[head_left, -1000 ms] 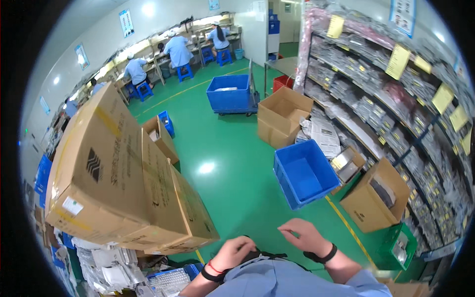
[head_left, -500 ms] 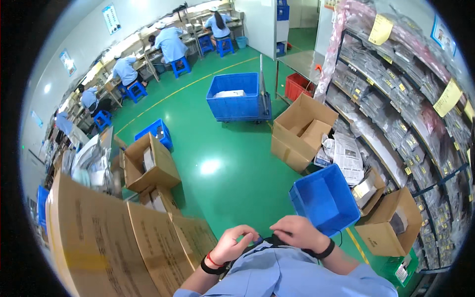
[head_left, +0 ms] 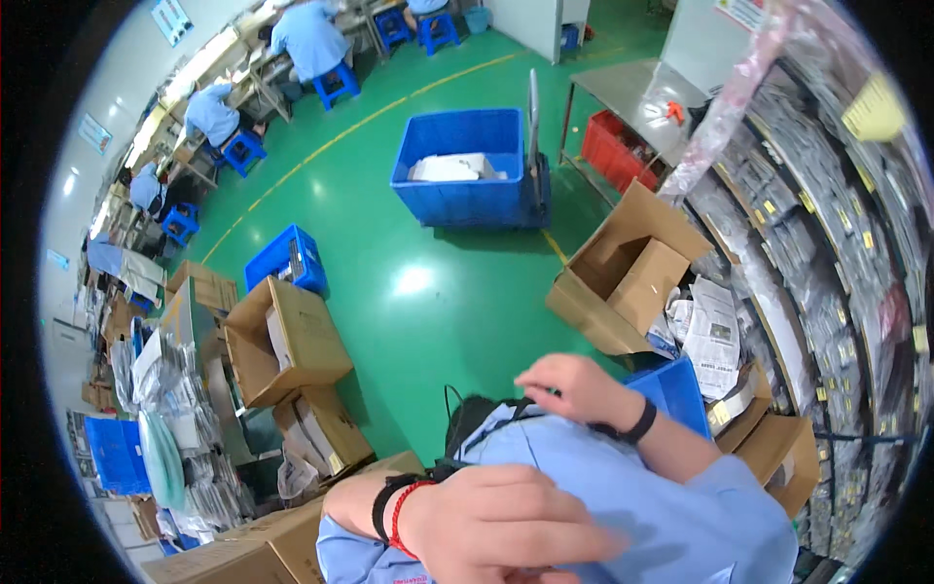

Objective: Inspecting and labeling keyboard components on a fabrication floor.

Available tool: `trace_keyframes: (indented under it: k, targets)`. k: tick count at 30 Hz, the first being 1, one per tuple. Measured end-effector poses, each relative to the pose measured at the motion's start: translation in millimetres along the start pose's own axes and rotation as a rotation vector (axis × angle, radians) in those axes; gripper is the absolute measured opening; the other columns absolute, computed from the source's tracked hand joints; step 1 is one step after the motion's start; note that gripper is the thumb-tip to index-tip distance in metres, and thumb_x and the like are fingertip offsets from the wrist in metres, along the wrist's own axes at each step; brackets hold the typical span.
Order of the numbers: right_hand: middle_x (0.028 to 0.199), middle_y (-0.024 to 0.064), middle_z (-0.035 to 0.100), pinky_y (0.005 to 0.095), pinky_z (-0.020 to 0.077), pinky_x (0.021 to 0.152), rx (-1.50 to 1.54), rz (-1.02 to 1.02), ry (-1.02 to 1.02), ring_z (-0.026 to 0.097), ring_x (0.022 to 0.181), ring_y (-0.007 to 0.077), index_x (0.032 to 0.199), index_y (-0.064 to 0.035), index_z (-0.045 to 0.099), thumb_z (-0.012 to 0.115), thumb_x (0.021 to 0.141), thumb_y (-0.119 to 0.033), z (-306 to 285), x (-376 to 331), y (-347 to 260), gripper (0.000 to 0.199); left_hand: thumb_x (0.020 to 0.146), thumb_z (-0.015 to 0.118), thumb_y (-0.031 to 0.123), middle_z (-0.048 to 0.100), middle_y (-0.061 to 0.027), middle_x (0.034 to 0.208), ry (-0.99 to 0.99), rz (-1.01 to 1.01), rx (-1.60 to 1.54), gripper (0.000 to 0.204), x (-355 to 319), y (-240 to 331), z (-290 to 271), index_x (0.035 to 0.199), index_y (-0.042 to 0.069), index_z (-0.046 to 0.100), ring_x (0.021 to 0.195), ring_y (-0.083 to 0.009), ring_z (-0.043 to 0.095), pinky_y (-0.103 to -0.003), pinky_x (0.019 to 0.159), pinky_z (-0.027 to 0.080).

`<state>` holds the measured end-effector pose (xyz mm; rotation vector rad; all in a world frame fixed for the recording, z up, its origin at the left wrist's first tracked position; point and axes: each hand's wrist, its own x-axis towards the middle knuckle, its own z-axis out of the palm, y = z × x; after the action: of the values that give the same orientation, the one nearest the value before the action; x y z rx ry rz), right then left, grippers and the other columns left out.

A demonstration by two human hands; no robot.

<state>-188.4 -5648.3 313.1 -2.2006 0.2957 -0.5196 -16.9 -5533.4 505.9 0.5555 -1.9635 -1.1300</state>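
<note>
My left hand (head_left: 506, 526) wears a red cord and a black band at the wrist. It lies blurred across the front of my light blue shirt (head_left: 623, 506), fingers stretched toward the right, with nothing seen in it. My right hand (head_left: 574, 384), with a black watch at the wrist, rests higher on the shirt near the collar. Its fingers curl down next to a black strap (head_left: 465, 420). Whether they pinch the strap or the cloth is hidden.
A blue crate (head_left: 472, 170) on a cart stands ahead on the green floor. Open cardboard boxes (head_left: 623, 268) and a blue bin (head_left: 676, 394) lie by the packed shelves (head_left: 827, 243) at right. More open boxes (head_left: 282, 341) sit at left. Seated workers (head_left: 306, 39) line far benches.
The view has tipped downward and the big cardboard box at left has slid out of sight. My left hand has swept right across my chest. My right hand has risen toward the collar.
</note>
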Motion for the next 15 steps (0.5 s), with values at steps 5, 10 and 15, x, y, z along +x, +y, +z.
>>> trace_keyframes:
  k: [5,10,15]
  targets:
    - [0.092,0.0108,0.069,0.0399,0.0527,0.075,-0.027,-0.097,-0.100,0.065,0.086,0.0298,0.100,-0.0067,0.070,0.068,0.085,-0.015,-42.3,167.0,84.1,0.016,0.065,0.068,0.082,0.067,-0.0115,0.087,0.026,-0.094,-0.144,0.095,19.8,-85.7,-122.9,0.125,0.009,0.065,0.069,-0.0276,0.065,-0.037,0.057,0.050]
    - [0.092,0.0105,0.069,0.0400,0.0533,0.074,0.009,-0.051,-0.086,0.066,0.085,0.0299,0.095,-0.0060,0.070,0.068,0.085,-0.014,-43.9,296.2,172.4,0.013,0.084,0.062,0.034,0.070,-0.0130,0.097,0.271,0.106,0.050,0.042,32.3,-165.8,-267.4,0.113,0.005,0.070,0.080,-0.0232,0.067,-0.032,0.064,0.049]
    - [0.092,0.0112,0.070,0.0403,0.0537,0.075,0.028,0.067,-0.083,0.066,0.086,0.0307,0.097,-0.0052,0.071,0.069,0.085,-0.014,-70.1,405.1,241.9,0.015,0.078,0.073,0.057,0.067,-0.0118,0.103,0.498,0.387,-0.063,0.060,70.4,-234.4,-393.5,0.118,0.013,0.070,0.080,-0.0234,0.063,-0.033,0.064,0.047]
